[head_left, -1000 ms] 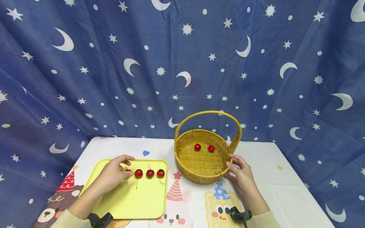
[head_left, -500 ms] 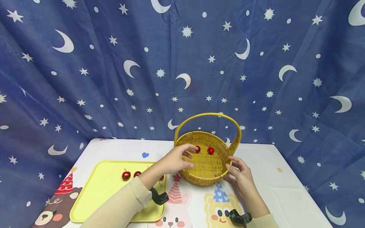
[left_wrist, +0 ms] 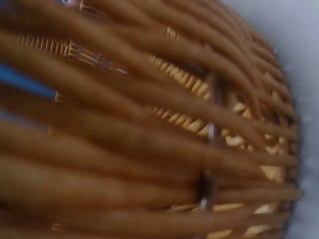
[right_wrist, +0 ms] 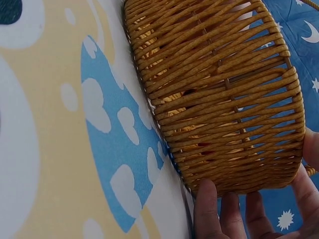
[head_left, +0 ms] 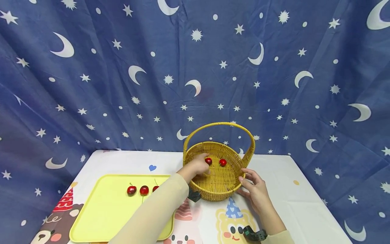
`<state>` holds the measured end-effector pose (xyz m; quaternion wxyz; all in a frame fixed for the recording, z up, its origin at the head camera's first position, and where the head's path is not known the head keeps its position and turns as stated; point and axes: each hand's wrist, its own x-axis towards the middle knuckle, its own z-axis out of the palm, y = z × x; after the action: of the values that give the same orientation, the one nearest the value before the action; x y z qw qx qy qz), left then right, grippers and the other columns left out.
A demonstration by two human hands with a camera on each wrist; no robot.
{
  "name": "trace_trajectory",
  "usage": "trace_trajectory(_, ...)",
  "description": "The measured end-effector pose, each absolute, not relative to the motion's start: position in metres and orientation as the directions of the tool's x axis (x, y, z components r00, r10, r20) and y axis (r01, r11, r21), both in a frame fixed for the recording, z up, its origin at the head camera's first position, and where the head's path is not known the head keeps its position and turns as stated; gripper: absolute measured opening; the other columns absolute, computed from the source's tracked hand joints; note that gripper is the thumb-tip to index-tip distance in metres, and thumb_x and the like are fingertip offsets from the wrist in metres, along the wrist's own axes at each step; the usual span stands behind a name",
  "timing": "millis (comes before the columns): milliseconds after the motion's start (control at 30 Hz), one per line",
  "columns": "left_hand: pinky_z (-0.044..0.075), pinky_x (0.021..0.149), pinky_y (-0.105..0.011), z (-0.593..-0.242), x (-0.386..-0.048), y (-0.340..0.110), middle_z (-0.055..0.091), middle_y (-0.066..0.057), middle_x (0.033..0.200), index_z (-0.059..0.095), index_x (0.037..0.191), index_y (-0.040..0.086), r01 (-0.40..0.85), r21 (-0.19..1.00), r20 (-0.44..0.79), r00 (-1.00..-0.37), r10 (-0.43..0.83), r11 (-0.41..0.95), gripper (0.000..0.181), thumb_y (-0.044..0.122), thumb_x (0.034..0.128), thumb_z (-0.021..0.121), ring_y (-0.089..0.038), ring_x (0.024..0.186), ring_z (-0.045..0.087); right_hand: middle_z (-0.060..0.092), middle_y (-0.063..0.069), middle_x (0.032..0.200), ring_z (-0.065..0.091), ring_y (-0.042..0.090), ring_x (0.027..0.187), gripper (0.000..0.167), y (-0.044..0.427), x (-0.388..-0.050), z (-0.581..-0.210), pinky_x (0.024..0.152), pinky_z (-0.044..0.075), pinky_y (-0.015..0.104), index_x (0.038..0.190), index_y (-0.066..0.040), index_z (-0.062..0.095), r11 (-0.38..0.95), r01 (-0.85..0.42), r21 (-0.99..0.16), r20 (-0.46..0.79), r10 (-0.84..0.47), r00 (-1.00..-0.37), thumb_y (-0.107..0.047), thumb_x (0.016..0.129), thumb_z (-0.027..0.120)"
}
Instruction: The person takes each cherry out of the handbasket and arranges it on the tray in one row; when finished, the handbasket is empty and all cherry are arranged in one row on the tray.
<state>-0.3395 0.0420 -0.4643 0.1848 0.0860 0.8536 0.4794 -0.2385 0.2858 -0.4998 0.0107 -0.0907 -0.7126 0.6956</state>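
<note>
The left hand (head_left: pixel 199 166) is lowered over the near left side of the basket (head_left: pixel 213 196), and its fingertips are placed inside, just beside the left one of two red cherries (head_left: pixel 223 162) which are seen on the woven floor. Whether another cherry is pinched by this hand, or whether it is already released, cannot be told: the fingers are partly hidden by the hand itself in the head view, and in the left wrist view only the blurred weave of the basket wall is shown. By the right hand (head_left: pixel 255 191) the basket is grasped at its right side, with the thumb at the rim and the other fingers laid against the outer wall, so it is probably kept steady. On the yellow tray (head_left: pixel 88 217), three more cherries are seen in a row, and part of the tray is covered by the left sleeve (head_left: pixel 155 210). It is judged that the step of placing a cherry into the basket is in hand. For the next move, the fingers should be loosened low, if a cherry is held, and lifted without the rim being knocked; then the tray should be reached again, where the work is not yet finished.
</note>
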Motion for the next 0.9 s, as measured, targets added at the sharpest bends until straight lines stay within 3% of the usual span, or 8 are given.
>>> trace_trajectory(100, 0.042, 0.064, -0.030, -0.468, -0.343, 0.046, 0.066, -0.021, 0.139, 0.059, 0.152, 0.007, 0.040, 0.793, -0.199, -0.926, 0.321, 0.608, 0.073, -0.008, 0.0824, 0.077, -0.020, 0.078, 0.050, 0.047, 0.019, 0.148, 0.069, 0.021, 0.112, 0.053, 0.286, -0.238, -0.500, 0.085, 0.066, 0.037, 0.153, -0.007, 0.050, 0.018, 0.108, -0.994, -0.104, 0.144, -0.984, -0.015, 0.105, 0.069)
trace_trajectory(200, 0.042, 0.070, -0.031, -0.470, -0.344, 0.047, 0.071, -0.015, 0.119, 0.074, 0.130, 0.007, 0.099, 0.744, -0.173, -0.927, 0.333, 0.661, 0.049, -0.005, 0.0832, 0.080, -0.023, 0.087, 0.054, 0.047, 0.018, 0.146, 0.069, 0.020, 0.111, 0.053, 0.286, -0.238, -0.501, 0.085, 0.066, 0.038, 0.153, -0.007, 0.050, 0.025, 0.099, -0.995, -0.095, 0.138, -0.986, -0.016, 0.105, 0.070)
trace_trajectory(367, 0.049, 0.081, -0.033, -0.473, -0.341, 0.050, 0.072, -0.006, 0.105, 0.080, 0.105, 0.009, 0.171, 0.694, -0.148, -0.917, 0.371, 0.699, 0.024, -0.002, 0.0841, 0.084, -0.020, 0.089, 0.058, 0.049, 0.018, 0.143, 0.070, 0.019, 0.109, 0.053, 0.287, -0.238, -0.502, 0.084, 0.066, 0.038, 0.152, -0.006, 0.051, 0.025, 0.095, -0.995, -0.090, 0.142, -0.986, -0.016, 0.104, 0.071)
trace_trajectory(667, 0.054, 0.094, -0.039, -0.459, -0.322, 0.045, 0.074, -0.003, 0.112, 0.079, 0.106, 0.013, 0.297, 0.780, 0.031, -0.897, 0.440, 0.551, 0.024, 0.005, 0.0850, 0.089, -0.017, 0.099, 0.064, 0.047, 0.017, 0.144, 0.068, 0.022, 0.114, 0.053, 0.284, -0.239, -0.504, 0.086, 0.066, 0.038, 0.154, -0.008, 0.050, 0.026, 0.116, -0.993, -0.111, 0.140, -0.984, -0.014, 0.105, 0.068)
trace_trajectory(900, 0.054, 0.084, -0.031, -0.425, -0.286, 0.009, 0.070, 0.003, 0.109, 0.079, 0.107, 0.021, 0.401, 0.766, 0.148, -0.871, 0.469, 0.502, 0.023, 0.013, 0.0873, 0.090, -0.014, 0.092, 0.063, 0.049, 0.017, 0.146, 0.069, 0.020, 0.112, 0.051, 0.285, -0.239, -0.502, 0.085, 0.066, 0.038, 0.153, -0.008, 0.051, 0.018, 0.108, -0.994, -0.105, 0.145, -0.984, -0.016, 0.105, 0.069)
